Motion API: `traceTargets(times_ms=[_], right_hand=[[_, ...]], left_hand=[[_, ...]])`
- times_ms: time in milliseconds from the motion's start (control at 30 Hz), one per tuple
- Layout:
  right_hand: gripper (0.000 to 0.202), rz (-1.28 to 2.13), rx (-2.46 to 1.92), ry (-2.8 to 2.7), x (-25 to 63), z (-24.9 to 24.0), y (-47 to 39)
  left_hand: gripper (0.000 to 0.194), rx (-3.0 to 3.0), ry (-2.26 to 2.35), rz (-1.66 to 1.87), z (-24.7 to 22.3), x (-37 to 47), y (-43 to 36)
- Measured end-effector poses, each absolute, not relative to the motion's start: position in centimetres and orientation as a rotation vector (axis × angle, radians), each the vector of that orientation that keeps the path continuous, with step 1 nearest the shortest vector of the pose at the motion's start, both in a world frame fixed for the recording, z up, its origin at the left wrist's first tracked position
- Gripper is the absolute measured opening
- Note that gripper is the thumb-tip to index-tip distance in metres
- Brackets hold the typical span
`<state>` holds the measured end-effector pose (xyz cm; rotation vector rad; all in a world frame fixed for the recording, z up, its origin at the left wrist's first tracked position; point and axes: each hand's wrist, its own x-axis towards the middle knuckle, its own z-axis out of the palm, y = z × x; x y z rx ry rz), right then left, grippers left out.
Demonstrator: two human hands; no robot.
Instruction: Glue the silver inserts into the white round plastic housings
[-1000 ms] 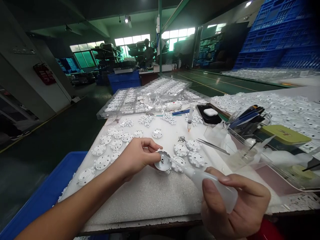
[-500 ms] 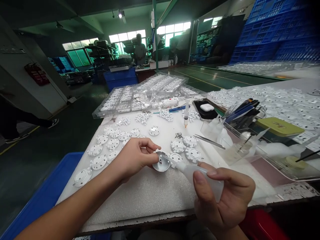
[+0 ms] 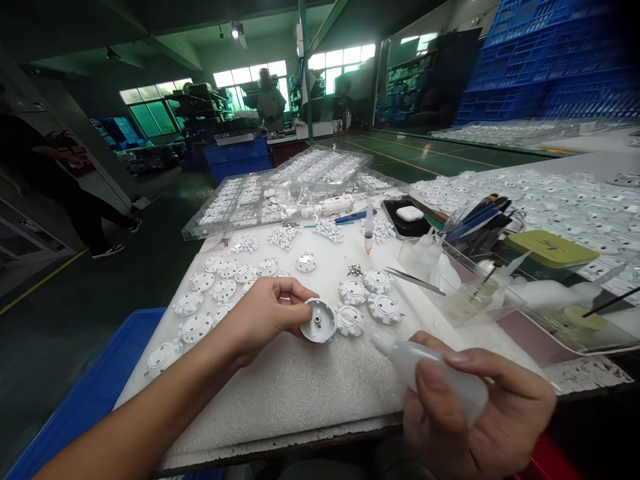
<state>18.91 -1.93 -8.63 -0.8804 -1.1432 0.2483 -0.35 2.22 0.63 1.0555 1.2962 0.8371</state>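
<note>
My left hand (image 3: pixel 280 308) pinches a small round white housing (image 3: pixel 321 325) by its rim, its hollow inside turned toward me with a post in the middle. A translucent squeeze bottle (image 3: pixel 440 373) with a thin nozzle is in my right hand (image 3: pixel 480 407), fingers and thumb wrapped round its body. The nozzle points at the housing but stands apart from it, to its right. Several white round assemblies (image 3: pixel 384 307) sit behind and right of the housing, and more assemblies (image 3: pixel 196 327) are grouped left of my left hand.
Tweezers (image 3: pixel 415 281), a syringe (image 3: pixel 369 230) and a phone (image 3: pixel 407 219) with a white case on it lie further back. Clear trays (image 3: pixel 235 200) of small white parts stand behind. At right is an acrylic box (image 3: pixel 465 293) of bottles and tools. A person (image 3: pixel 55 173) walks at far left.
My right hand has drawn the bottle back to the right, and its nozzle has left the inside of the housing. My left hand keeps hold. The person at left has come further into view.
</note>
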Motion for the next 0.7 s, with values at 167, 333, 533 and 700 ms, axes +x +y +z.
traceTargets(times_ms=[167, 333, 533, 700], right_hand=[[0.031, 0.324, -1.032, -1.043, 20.1, -7.8, -2.4], [0.039, 0.388, -1.196, -1.252, 21.8, -8.5, -2.4], [0.041, 0.301, -1.244, -1.394, 22.6, -10.0, -2.9], [0.034, 0.096, -1.163, -1.174, 24.9, -7.5, -1.2]], left_hand=[[0.009, 0.985, 1.259, 0.798, 0.9, -0.6, 2.4], [0.008, 0.984, 1.242, 0.802, 0.7, -0.7, 2.3], [0.009, 0.955, 1.238, 0.794, 0.7, -0.5, 2.4], [0.008, 0.942, 1.226, 0.78, 0.9, -0.4, 2.3]])
